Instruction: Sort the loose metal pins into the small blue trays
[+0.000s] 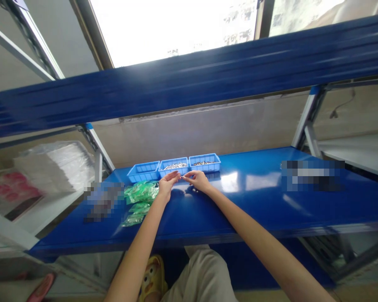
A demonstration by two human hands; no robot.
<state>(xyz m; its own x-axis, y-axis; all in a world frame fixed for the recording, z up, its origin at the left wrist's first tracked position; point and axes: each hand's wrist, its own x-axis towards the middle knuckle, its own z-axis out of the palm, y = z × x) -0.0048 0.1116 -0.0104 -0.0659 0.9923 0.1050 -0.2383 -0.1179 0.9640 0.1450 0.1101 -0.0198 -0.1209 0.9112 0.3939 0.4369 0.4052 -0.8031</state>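
The left arm (141, 247) is reaching in from seven o'clock, the right arm (255, 233) from between four and five. The left hand (167, 184) is pinching toward one o'clock, the right hand (199, 181) toward ten, the two nearly meeting.

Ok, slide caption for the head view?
Left hand and right hand hold a small thin piece before three blue rectangular plastic trays.

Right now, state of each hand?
Left hand: closed, pinching a small thin piece, too small to identify.
Right hand: closed, fingertips pinching apparently the same piece from the other side.
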